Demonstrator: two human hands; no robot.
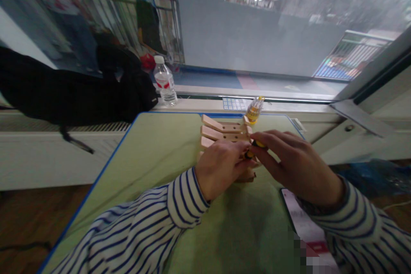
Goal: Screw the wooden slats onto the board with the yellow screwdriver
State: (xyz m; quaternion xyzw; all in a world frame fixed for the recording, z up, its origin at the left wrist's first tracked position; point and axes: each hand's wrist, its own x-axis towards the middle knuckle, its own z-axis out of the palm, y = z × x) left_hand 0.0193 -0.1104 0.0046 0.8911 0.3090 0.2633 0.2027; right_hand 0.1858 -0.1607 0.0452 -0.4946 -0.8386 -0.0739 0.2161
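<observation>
- two hands meet over the wooden frame [230, 136], which lies toward the far edge of the green surface [154, 150].
- the left hand [220, 165] reaches across the frame's near part, its fingers closed narrowly at the lower yellow-and-black part [248, 154].
- the right hand [297, 165] comes in from the right, thumb and fingers pinched on the upper yellow-and-black part [259, 144]; whether both parts belong to one object cannot be told.
- the frame has pale slats side by side, raised at their left ends, with round holes visible; the hands hide some of it.
- a small yellow-capped bottle [253, 112] leans just beyond the frame.
- a phone-like flat object [303, 222] lies partly under the right sleeve [356, 218].
- a water bottle [165, 83] stands on the sill [192, 104], beside a black bag [136, 87].
</observation>
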